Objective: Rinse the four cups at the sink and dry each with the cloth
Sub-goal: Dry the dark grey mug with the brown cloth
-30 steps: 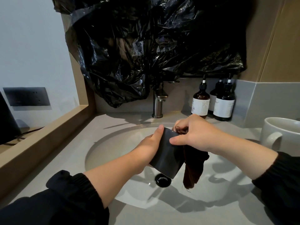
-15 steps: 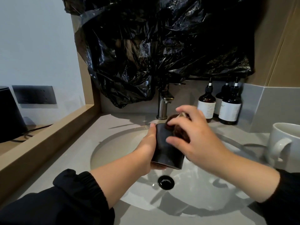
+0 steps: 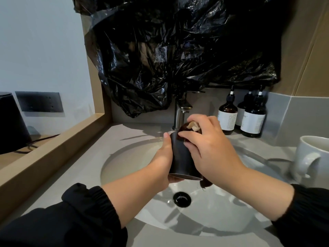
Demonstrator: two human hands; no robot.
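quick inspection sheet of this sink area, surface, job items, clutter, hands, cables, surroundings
surface: grey countertop with a white basin set in it; black drain open; no water seen running from the faucet.
job's things: black cup held over the basin; dark brown cloth stuffed into its mouth, an end hanging below; white mug on the counter at right.
clutter: three brown pump bottles by the back wall.
grippers: left hand has its grip round the cup; right hand presses the cloth in.
cables: black cord on the wooden ledge at left.
surroundings: black plastic sheet over the wall above; wall socket plate.
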